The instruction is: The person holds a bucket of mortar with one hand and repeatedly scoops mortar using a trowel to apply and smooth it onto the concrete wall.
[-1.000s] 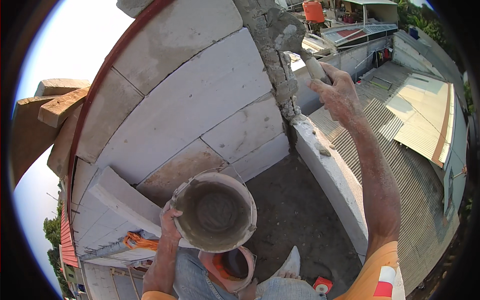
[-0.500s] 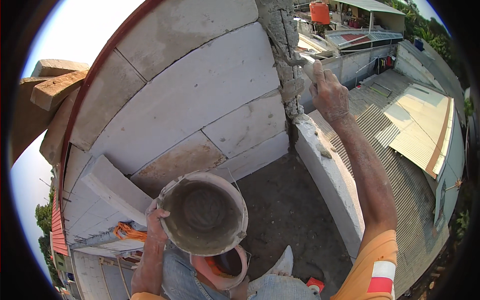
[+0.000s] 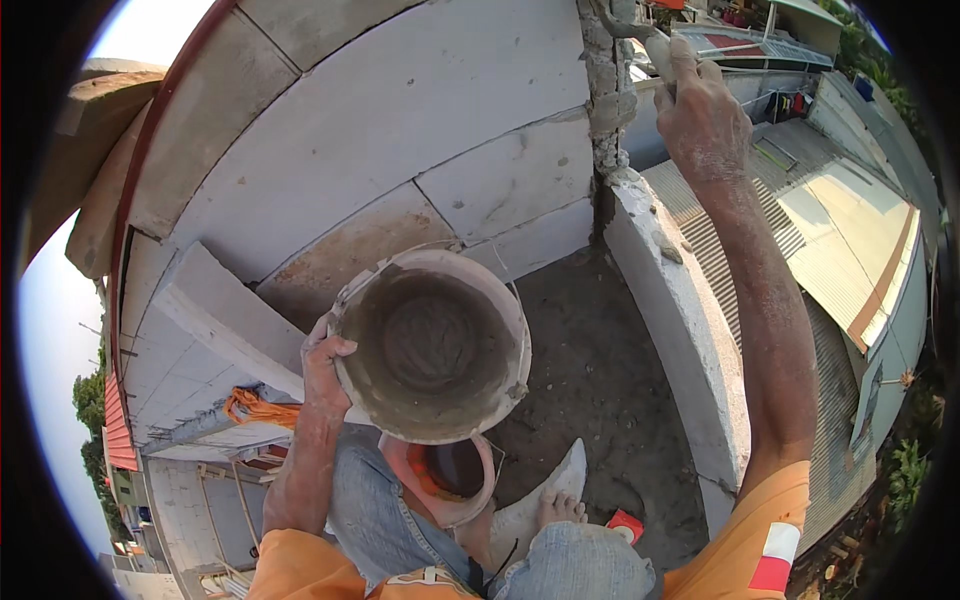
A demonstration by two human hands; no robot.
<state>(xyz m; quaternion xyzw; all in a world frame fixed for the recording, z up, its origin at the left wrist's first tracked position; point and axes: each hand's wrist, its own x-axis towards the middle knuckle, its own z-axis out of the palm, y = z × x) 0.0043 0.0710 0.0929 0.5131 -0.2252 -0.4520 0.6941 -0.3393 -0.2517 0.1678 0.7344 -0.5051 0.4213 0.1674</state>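
Note:
My left hand (image 3: 324, 366) grips the left rim of a mortar-crusted bucket (image 3: 362, 395), which is tilted so its inside shows. Grey mortar (image 3: 432, 340) coats the wall and bottom within. My right arm is stretched up and forward. Closed around the pale handle of a trowel (image 3: 660, 58), my right hand (image 3: 706, 125) sits beside the rough mortar column (image 3: 607, 105) at the end of the block wall. The trowel's blade reaches to that column near the top edge, where it is only partly visible.
A second bucket (image 3: 398, 468) with dark liquid stands between my legs, below the first. A white block (image 3: 225, 315) leans at left near orange cord (image 3: 262, 408). To the right runs a low block wall (image 3: 675, 300), with corrugated roofs (image 3: 840, 235) beyond. A red packet (image 3: 626, 524) lies by my foot.
The view has shifted, so the wall and bucket appear higher in the picture. My right hand and trowel have moved slightly up along the column. My left hand keeps its grip on the bucket.

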